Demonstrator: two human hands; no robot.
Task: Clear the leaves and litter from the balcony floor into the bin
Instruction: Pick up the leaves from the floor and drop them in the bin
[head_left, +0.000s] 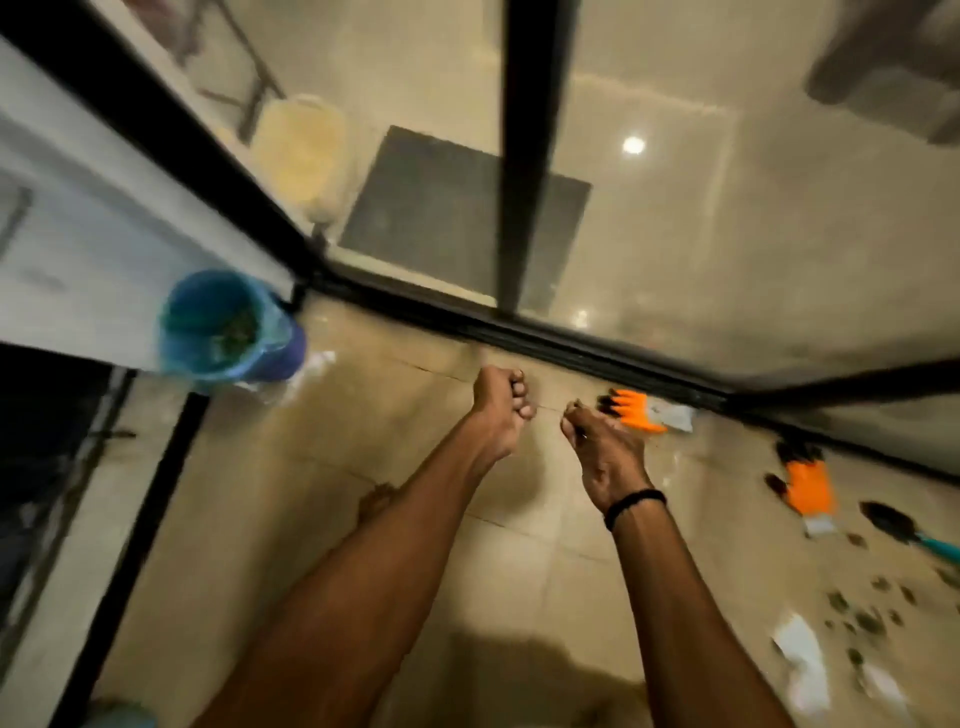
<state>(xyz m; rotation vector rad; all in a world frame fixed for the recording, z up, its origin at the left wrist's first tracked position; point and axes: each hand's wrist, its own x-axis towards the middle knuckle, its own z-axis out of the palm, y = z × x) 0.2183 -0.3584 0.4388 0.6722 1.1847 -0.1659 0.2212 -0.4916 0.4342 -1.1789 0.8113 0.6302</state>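
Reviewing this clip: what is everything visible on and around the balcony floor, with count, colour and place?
blue plastic bin: one, blue, far left by the wall, green leaves inside
orange-and-black work gloves: two, one by the door track, one further right
hand trowel: one, dark blade, teal handle, right edge
loose leaves: many, dark, lower right floor
white litter scraps: a few, white, among the leaves
glass sliding door: one, black frame, across the top
dark grey mat: one, behind the glass
black wristband: one, right wrist
left hand, right hand: centre, fingers curled, contents unclear
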